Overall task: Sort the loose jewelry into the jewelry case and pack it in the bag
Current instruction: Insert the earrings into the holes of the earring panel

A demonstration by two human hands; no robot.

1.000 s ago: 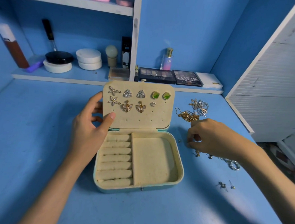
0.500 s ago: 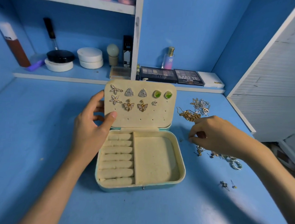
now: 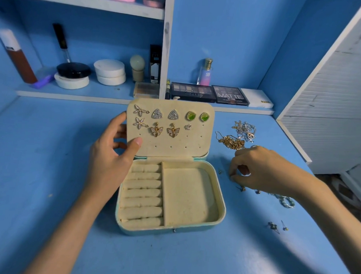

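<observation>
The blue table carries the open jewelry case at centre; no bag is in view. The left hand grips the upright lid panel, thumb on its face and fingers behind. That is correct practice, and the panel should be kept braced.

The right hand is down on the table just right of the case. Its fingers are curled, tips drawn together among the loose jewelry; whether they hold a piece cannot be told. Gold chains and silver chains lie beyond.

One small stud sits unpaired on the panel. Recommendation: pinch its likely mate by the face, post outward, and seat it alongside.
</observation>
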